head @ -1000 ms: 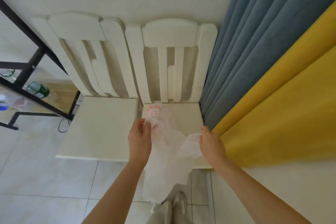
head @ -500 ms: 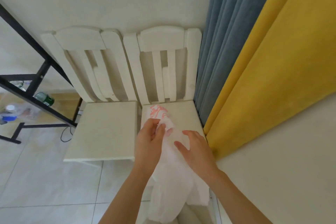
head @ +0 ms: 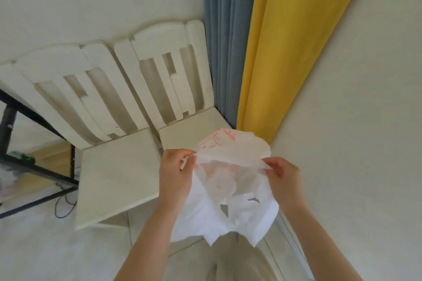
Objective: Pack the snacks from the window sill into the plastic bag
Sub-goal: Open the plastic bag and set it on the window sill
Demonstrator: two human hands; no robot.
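A thin white plastic bag [head: 230,194] with red print near its top hangs in front of me, its mouth pulled apart. My left hand [head: 175,171] pinches the left edge of the mouth. My right hand [head: 282,174] pinches the right edge. The bag's lower part droops between my forearms. No snacks and no window sill are in view.
Two white wooden chairs [head: 118,166] stand side by side against the wall, left of the bag. A blue curtain [head: 223,36] and a yellow curtain [head: 285,36] hang behind. A pale wall [head: 356,143] rises at right. A black metal frame [head: 34,166] stands at far left.
My hands have moved apart and spread the bag's mouth, where before they were close together on the crumpled bag. The view has swung right and tilted.
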